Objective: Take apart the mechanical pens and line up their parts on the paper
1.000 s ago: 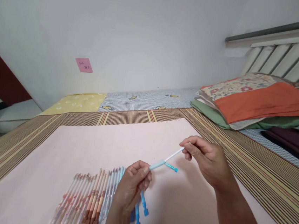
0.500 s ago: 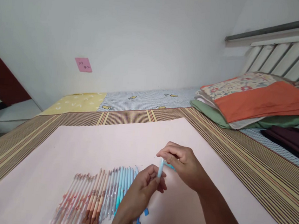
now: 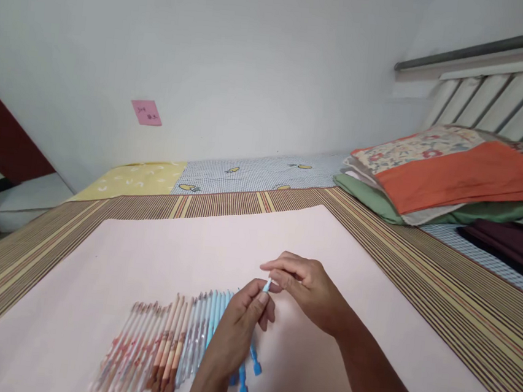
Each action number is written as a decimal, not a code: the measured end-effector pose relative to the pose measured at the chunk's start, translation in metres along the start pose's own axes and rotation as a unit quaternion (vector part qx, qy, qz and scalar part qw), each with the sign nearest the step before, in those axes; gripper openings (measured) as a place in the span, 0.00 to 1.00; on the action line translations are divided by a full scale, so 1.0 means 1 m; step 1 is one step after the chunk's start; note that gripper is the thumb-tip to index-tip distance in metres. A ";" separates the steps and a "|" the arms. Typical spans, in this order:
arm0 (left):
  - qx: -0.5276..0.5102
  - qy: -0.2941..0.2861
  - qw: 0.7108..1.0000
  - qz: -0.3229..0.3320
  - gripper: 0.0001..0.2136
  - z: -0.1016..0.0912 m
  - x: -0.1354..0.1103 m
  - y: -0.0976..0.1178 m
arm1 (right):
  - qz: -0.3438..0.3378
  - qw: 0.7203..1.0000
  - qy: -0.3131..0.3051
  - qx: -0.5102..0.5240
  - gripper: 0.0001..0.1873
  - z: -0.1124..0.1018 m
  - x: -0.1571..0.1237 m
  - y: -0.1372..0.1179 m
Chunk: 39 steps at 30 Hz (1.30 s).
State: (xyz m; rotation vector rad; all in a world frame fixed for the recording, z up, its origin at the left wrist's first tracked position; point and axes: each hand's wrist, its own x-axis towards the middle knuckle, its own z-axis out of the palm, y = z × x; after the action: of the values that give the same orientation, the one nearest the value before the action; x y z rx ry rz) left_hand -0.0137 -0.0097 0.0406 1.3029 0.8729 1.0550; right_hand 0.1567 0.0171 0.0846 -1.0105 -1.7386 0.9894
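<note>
My left hand [image 3: 244,317] is closed around a light blue pen [image 3: 266,285], whose narrow pale end sticks up between thumb and forefinger. The rest of that pen is hidden by the hand. Just above it, my right hand [image 3: 297,282] has thumb and fingers pinched together at the tip of the pen. Beneath and beside my left wrist lies a row of pens: clear ones with red patterns [image 3: 129,346], peach and brown ones [image 3: 170,344], clear greyish ones [image 3: 195,331] and light blue ones [image 3: 214,315]. Blue pen ends [image 3: 243,391] show right of the wrist.
A pale pink sheet [image 3: 351,272] lies under the pens on a striped mat [image 3: 394,261]. Folded bedding with an orange cover [image 3: 466,179] is stacked at the right, near dark folded cloth [image 3: 511,244]. A pink note [image 3: 147,112] is on the wall behind.
Both hands have shifted slightly left, and the right fingers have come down to the pen's tip. A teal piece seen under the right hand before is now out of sight.
</note>
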 end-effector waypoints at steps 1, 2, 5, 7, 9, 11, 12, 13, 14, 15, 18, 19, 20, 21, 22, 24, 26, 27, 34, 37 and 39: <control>-0.014 0.007 1.000 0.002 0.15 -0.002 0.000 0.000 | 0.011 1.000 0.013 0.009 0.16 -0.003 0.001 0.004; -0.030 0.017 0.999 0.002 0.16 -0.004 0.000 0.001 | 0.024 0.999 0.035 0.010 0.18 -0.006 0.003 0.011; -0.059 0.059 0.997 -0.001 0.15 -0.012 -0.001 0.002 | 0.065 0.991 0.093 -0.072 0.17 -0.018 0.007 0.039; -0.065 0.091 0.994 0.003 0.14 -0.015 -0.001 0.004 | 0.106 0.975 0.072 -0.184 0.10 -0.023 0.007 0.061; -0.072 0.118 0.990 0.009 0.14 -0.017 -0.001 0.006 | 0.165 0.944 0.040 -0.282 0.05 -0.021 0.005 0.080; -0.082 0.140 0.987 0.014 0.14 -0.017 -0.001 0.007 | 0.207 0.916 0.010 -0.342 0.05 -0.017 0.003 0.092; -0.086 0.147 0.985 0.014 0.14 -0.016 0.000 0.006 | 0.215 0.909 -0.003 -0.358 0.06 -0.014 0.001 0.096; -0.091 0.151 0.984 0.013 0.15 -0.016 0.000 0.006 | 0.214 0.906 -0.011 -0.366 0.07 -0.012 0.000 0.099; -0.096 0.152 0.984 0.012 0.15 -0.016 0.001 0.005 | 0.209 0.906 -0.013 -0.368 0.07 -0.011 0.000 0.102; -0.100 0.151 0.983 0.009 0.15 -0.015 0.001 0.004 | 0.203 0.909 -0.008 -0.363 0.08 -0.011 0.000 0.104; -0.108 0.139 0.984 0.007 0.15 -0.015 0.002 0.001 | 0.191 0.928 0.031 -0.318 0.06 -0.017 0.005 0.114; -0.109 0.137 0.985 0.007 0.15 -0.015 0.002 0.000 | 0.186 0.936 0.048 -0.295 0.05 -0.020 0.008 0.118; -0.111 0.136 0.984 0.006 0.15 -0.015 0.003 -0.001 | 0.181 0.942 0.062 -0.277 0.04 -0.022 0.012 0.122; -0.113 0.138 0.984 0.003 0.15 -0.015 0.003 -0.001 | 0.176 0.944 0.073 -0.268 0.05 -0.024 0.016 0.126; -0.116 0.140 0.983 0.001 0.15 -0.015 0.003 -0.001 | 0.173 0.945 0.080 -0.268 0.06 -0.025 0.021 0.130; -0.121 0.149 0.981 -0.001 0.15 -0.015 0.004 -0.002 | 0.170 0.940 0.082 -0.284 0.08 -0.023 0.031 0.136; -0.127 0.159 0.979 -0.001 0.16 -0.015 0.005 -0.003 | 0.169 0.935 0.078 -0.302 0.07 -0.019 0.041 0.141; -0.131 0.162 0.978 -0.001 0.16 -0.016 0.005 -0.004 | 0.167 0.933 0.078 -0.309 0.06 -0.016 0.046 0.142; -0.125 0.171 0.977 -0.003 0.17 -0.017 0.006 -0.009 | 0.181 0.927 0.089 -0.315 0.07 -0.004 0.069 0.144; -0.120 0.177 0.977 -0.009 0.17 -0.018 0.007 -0.011 | 0.190 0.939 0.085 -0.272 0.08 0.001 0.063 0.132; -0.111 0.182 0.977 -0.019 0.18 -0.017 0.008 -0.012 | 0.187 0.958 0.080 -0.201 0.10 0.009 0.051 0.116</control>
State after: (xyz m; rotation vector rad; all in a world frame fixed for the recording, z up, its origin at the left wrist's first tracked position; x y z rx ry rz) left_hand -0.0263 0.0033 0.0273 0.9162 1.0145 1.3447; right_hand 0.1593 0.1029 -0.0091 -1.6805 -1.6812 0.7621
